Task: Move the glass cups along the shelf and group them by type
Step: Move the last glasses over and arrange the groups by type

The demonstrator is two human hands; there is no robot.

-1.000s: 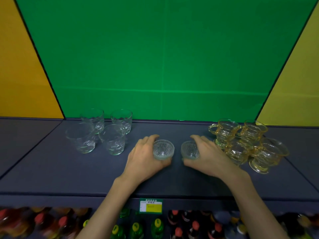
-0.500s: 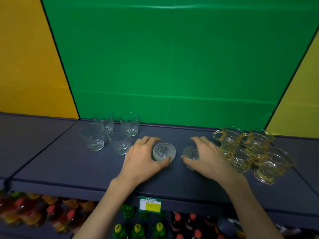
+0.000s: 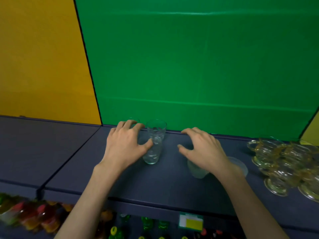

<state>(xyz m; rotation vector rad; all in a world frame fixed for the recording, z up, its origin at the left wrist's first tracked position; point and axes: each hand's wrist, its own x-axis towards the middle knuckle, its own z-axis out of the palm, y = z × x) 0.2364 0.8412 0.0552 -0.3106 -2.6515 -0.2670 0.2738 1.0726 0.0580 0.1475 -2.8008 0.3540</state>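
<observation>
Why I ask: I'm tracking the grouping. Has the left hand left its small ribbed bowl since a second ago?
Yes. The left hand has gone left along the shelf to the clear tumblers, away from the amber cups.

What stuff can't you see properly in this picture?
All in the head view:
- Clear tumblers: the left hand covers all but two, so no count.
- Small bowls: right hand and wrist overlap them; blurred.
- Amber cups: motion-blurred, cut off by the right edge.
- Bottles below: blurred, cropped by the bottom edge.
- Price tag: print too small.
</observation>
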